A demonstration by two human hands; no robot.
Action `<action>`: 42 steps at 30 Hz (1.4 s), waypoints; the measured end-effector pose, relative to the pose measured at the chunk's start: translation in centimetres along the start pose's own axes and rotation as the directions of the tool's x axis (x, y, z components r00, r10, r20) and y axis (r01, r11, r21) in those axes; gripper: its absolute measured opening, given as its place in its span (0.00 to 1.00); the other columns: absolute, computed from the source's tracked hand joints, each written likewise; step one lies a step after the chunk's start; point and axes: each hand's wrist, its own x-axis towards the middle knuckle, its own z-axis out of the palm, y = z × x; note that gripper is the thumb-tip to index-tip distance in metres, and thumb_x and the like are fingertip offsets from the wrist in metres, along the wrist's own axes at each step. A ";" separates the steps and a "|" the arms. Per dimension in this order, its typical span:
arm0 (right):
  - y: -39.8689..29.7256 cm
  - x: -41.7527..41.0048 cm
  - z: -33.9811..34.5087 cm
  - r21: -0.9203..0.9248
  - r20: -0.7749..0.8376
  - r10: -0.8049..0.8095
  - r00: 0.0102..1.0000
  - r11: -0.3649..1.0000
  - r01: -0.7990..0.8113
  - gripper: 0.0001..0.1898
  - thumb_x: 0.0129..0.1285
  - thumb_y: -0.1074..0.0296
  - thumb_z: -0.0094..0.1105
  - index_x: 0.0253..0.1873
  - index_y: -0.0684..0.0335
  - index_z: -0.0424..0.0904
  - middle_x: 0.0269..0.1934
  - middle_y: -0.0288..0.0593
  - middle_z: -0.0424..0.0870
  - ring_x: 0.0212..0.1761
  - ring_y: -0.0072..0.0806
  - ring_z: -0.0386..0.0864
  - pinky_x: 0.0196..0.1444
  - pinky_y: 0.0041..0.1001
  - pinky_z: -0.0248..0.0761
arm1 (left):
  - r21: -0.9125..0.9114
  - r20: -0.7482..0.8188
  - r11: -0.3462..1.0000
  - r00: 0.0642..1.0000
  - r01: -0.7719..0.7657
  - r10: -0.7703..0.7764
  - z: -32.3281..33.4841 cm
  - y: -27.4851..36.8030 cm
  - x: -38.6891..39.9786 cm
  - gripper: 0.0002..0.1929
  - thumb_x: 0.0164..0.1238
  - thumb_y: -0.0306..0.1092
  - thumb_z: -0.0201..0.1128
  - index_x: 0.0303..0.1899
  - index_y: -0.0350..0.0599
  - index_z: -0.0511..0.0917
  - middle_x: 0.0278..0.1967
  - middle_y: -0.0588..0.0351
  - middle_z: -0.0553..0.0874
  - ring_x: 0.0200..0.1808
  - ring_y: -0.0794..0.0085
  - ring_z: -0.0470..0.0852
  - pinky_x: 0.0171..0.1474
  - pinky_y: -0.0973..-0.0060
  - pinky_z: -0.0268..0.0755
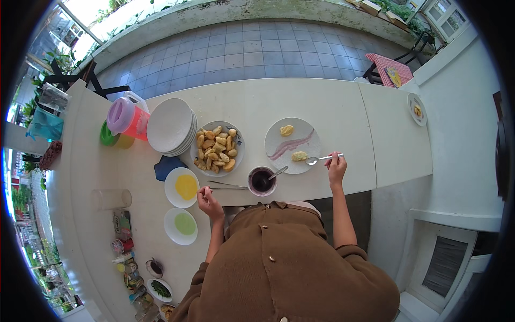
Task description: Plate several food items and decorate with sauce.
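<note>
My right hand [337, 167] grips a metal spoon [322, 158] by its handle. The spoon's bowl reaches over the rim of a white plate [281, 165], close to a pale yellow mound of food [299, 156]. A second yellow mound [286, 130] sits farther back, and a smeared pinkish-purple streak [291, 145] crosses the plate between them. My left hand [210, 204] hovers beside a white bowl of yellow sauce [186, 187] with curled fingers; whether it pinches a thin utensil [229, 188] cannot be made out. A cup of dark purple sauce [260, 181] with a spoon in it stands between my hands.
Fried pieces heap a patterned plate [217, 149]. Behind it stand stacked white plates [171, 125] and a pink pitcher [130, 118]. A bowl of green sauce [183, 226], jars [132, 273] and a clear container [112, 199] occupy the left side. A small plate [417, 109] lies far right.
</note>
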 end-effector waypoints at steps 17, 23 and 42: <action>-1.9 2.0 3.7 0.296 0.337 0.244 0.909 0.889 -0.348 0.11 0.66 0.60 0.50 0.38 0.63 0.75 0.26 0.37 0.78 0.25 0.17 0.72 0.24 0.15 0.59 | 0.007 0.007 1.000 1.000 -0.027 0.027 -1.8 0.1 1.0 0.09 0.66 0.32 0.50 0.33 0.37 0.73 0.30 0.58 0.77 0.32 0.77 0.72 0.39 0.79 0.65; -0.6 2.1 3.2 0.224 0.370 0.330 0.869 0.876 -0.428 0.11 0.65 0.60 0.49 0.36 0.62 0.75 0.25 0.36 0.77 0.26 0.17 0.71 0.24 0.16 0.59 | 0.034 0.013 0.999 1.000 0.024 -0.024 -3.2 0.2 1.2 0.08 0.68 0.31 0.49 0.32 0.38 0.72 0.30 0.60 0.75 0.32 0.80 0.69 0.40 0.82 0.64; -11.6 -11.1 19.1 0.045 0.884 0.228 0.408 0.828 -0.560 0.15 0.67 0.62 0.45 0.47 0.64 0.78 0.32 0.38 0.82 0.26 0.13 0.69 0.25 0.12 0.58 | 0.056 -0.185 0.997 0.982 0.057 -0.046 -9.9 1.8 4.2 0.08 0.67 0.31 0.49 0.33 0.36 0.72 0.30 0.59 0.75 0.32 0.77 0.72 0.40 0.79 0.65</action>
